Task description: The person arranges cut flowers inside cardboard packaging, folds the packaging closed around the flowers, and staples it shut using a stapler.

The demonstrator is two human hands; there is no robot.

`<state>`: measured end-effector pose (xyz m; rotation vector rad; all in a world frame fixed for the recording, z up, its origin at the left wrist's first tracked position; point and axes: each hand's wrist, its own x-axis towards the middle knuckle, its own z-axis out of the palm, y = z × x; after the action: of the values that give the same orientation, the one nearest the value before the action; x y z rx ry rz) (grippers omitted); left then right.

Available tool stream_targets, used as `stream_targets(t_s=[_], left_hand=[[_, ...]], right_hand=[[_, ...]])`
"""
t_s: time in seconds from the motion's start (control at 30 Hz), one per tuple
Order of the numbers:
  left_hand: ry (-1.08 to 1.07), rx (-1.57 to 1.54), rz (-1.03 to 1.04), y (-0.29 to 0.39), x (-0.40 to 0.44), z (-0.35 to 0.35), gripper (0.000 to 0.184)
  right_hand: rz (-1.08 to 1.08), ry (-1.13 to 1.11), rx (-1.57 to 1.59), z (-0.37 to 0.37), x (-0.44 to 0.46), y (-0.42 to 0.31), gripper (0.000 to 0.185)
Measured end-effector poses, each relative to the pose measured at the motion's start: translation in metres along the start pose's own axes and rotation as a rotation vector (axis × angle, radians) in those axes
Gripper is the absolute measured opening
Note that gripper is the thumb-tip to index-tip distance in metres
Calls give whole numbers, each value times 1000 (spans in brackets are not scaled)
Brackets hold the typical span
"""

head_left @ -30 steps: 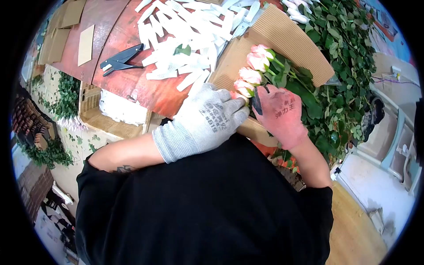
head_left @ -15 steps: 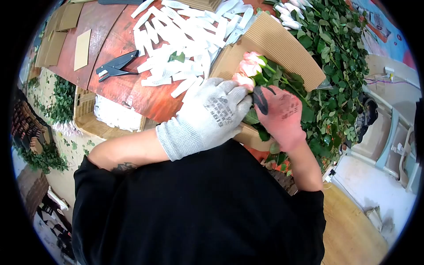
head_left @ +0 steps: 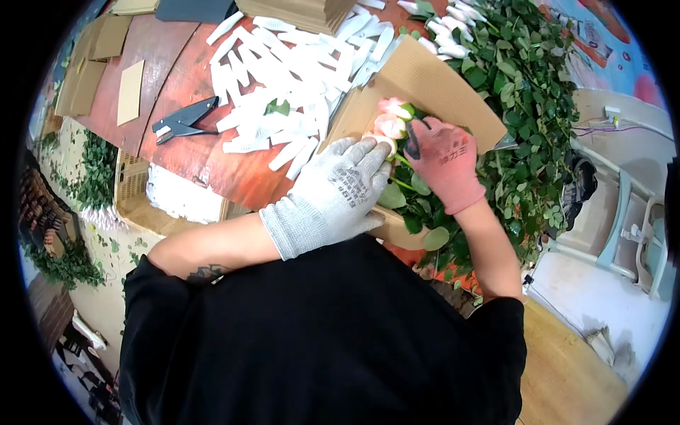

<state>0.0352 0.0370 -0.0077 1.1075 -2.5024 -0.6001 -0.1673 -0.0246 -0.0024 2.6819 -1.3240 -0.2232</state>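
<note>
Pink roses are flanked by the half-curled left hand at seven o'clock — half-curled right hand at four — both grips hidden

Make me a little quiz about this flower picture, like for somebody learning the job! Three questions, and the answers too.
1. True or false: the left hand is bare.
2. What colour are the roses near the right hand?
A) blue
B) pink
C) purple
3. Fill in the gap: neither hand holds the black hand tool; it lies on the ____.

Key:
1. False: it wears a grey glove.
2. B.
3. Red table.
</note>
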Motion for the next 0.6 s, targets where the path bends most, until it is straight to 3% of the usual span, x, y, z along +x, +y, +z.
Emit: stream_targets(t_s=[0.07, 0.1, 0.13, 0.2, 0.3, 0.33, 0.4, 0.53, 0.57, 0.6], left_hand=[[-101, -47, -77, 0, 5, -10, 65], [57, -41, -2, -5, 8, -10, 67], [62, -34, 3, -9, 11, -7, 67], [134, -13, 41, -14, 16, 3, 69], [-45, -44, -4, -15, 26, 0, 65], [-147, -115, -36, -15, 27, -13, 64], [-75, -39, 36, -24, 24, -9, 62], [-154, -7, 11, -20, 25, -17, 60], [-24, -18, 67, -23, 22, -13, 60], [-96, -127, 52, -28, 28, -11, 53]], right_hand=[[59, -46, -29, -5, -3, -6, 30], [13, 75, 52, -2, -5, -1, 26], [15, 84, 47, -6, -3, -1, 26], [282, -8, 305, -16, 2, 0, 22], [275, 178, 3, 13, -8, -4, 26], [258, 67, 44, 7, -4, -5, 25], [324, -29, 98, 5, 3, -7, 24], [324, 8, 20, 15, 5, -7, 21], [281, 49, -40, 16, 4, -6, 21], [307, 24, -55, 13, 2, -8, 21]])
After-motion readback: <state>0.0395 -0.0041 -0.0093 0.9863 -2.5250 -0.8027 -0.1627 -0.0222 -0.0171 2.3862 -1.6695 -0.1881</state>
